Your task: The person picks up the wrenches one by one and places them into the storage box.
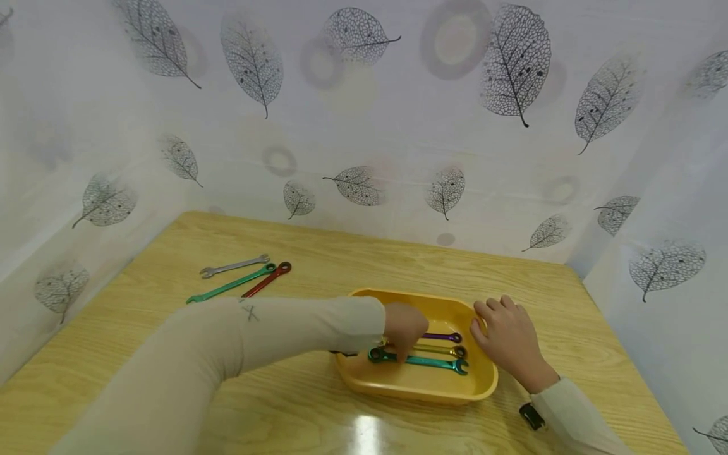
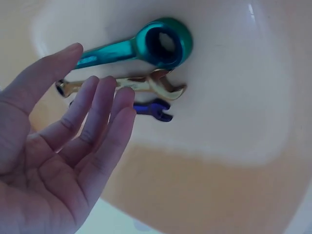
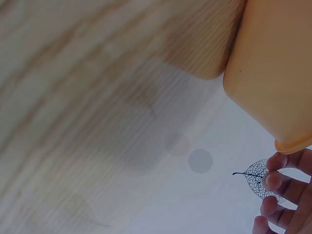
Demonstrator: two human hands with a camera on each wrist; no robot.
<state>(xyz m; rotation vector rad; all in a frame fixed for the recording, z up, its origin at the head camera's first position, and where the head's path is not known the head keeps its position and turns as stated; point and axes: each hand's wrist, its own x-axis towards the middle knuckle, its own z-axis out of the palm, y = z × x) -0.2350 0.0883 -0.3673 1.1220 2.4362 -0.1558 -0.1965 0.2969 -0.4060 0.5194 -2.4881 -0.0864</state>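
A teal wrench [image 1: 432,362], a gold wrench [image 1: 438,349] and a purple wrench [image 1: 446,337] lie side by side in a yellow plastic tub [image 1: 421,397]. My left hand [image 1: 405,325] reaches down into the tub over them. In the left wrist view its fingers are loosely bent, with a gap between thumb and fingertips; the thumb tip overlaps the teal wrench's shaft. At the tub's right end, my right hand [image 1: 509,335] grips the rim, thumb on the inner side. In the right wrist view its fingertips [image 3: 277,161] are right under the rim's corner.
Farther left on the wooden table [image 1: 284,392] lie a silver wrench [image 1: 236,266], a green wrench [image 1: 230,287] and a red wrench [image 1: 267,280], the last partly behind my left sleeve. A leaf-patterned sheet [image 1: 387,126] hangs behind the table and along its sides.
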